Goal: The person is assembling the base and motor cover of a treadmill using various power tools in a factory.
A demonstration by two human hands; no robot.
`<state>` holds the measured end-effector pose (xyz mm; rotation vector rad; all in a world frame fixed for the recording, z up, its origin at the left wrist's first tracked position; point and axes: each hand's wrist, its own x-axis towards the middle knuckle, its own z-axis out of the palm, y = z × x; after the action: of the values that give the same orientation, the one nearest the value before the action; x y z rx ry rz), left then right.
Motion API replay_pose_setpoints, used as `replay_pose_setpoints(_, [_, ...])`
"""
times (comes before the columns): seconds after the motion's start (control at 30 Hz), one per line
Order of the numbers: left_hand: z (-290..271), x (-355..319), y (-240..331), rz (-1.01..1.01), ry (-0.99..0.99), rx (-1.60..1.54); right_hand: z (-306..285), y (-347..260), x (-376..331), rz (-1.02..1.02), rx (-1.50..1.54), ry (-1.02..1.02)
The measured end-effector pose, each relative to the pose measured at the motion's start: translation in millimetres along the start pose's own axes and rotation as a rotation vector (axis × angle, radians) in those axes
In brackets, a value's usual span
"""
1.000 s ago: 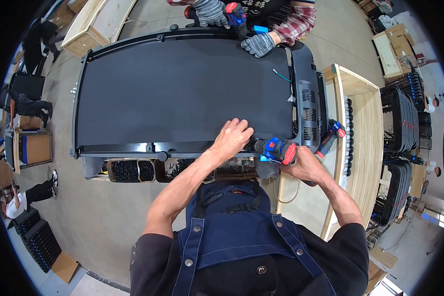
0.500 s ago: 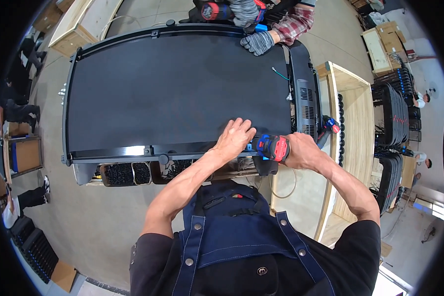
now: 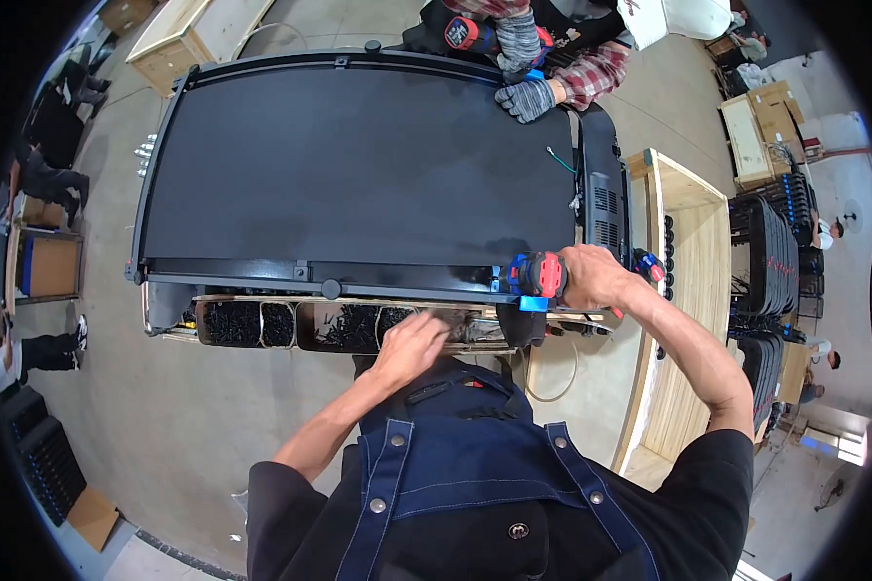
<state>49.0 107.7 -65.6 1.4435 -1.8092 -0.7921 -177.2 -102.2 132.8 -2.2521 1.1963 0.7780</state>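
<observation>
Black screws (image 3: 344,327) are filling the open trays just ahead of the left hand (image 3: 412,347), which is dipping loosely curled fingers into them; whether it is pinching one I cannot tell. Beside it, the right hand (image 3: 593,276) is gripping a red-and-blue cordless driver (image 3: 538,278) against the near rail of the matte black treadmill deck (image 3: 358,165). Judging by this, fastening is underway, not finished.
</observation>
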Motion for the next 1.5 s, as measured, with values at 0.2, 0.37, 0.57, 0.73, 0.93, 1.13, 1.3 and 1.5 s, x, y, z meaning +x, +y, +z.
replay_pose_setpoints(0.2, [74.0, -66.9, -105.3, -0.383, -0.129, 0.226, 6.0, 3.4, 2.3, -0.006, -0.056, 0.013])
replay_pose_setpoints(0.37, [128.5, -75.3, -167.8, -0.424, -0.125, 0.509, -1.1, -17.3, 7.1, 0.09, -0.114, -0.116])
replay_pose_setpoints(0.57, [152.8, -60.9, -175.6, -0.513, -0.346, 0.569, -0.7, -16.5, -0.1, -0.038, -0.104, -0.052])
replay_pose_setpoints(0.73, [142.5, -53.8, -181.1, -0.497, -0.487, 0.461, 10.3, -9.2, -28.6, -0.142, 0.008, 0.097])
replay_pose_setpoints(0.93, [105.5, -60.5, -152.5, -0.583, -0.326, 0.281, 77.2, 1.5, -76.4, -0.16, 0.347, 0.264])
replay_pose_setpoints(1.13, [97.4, -72.4, -127.0, -0.957, 0.08, -1.046, 165.5, -4.3, -66.1, -0.116, 0.733, 0.139])
replay_pose_setpoints(1.3, [53.3, -56.5, -33.3, -0.702, 0.079, -1.853, 179.5, -11.1, -61.9, -0.125, 0.977, 0.055])
replay_pose_setpoints(1.5, [40.1, -39.1, 18.0, -0.643, 0.174, -2.042, 183.3, -15.1, -65.3, -0.155, 1.359, 0.05])
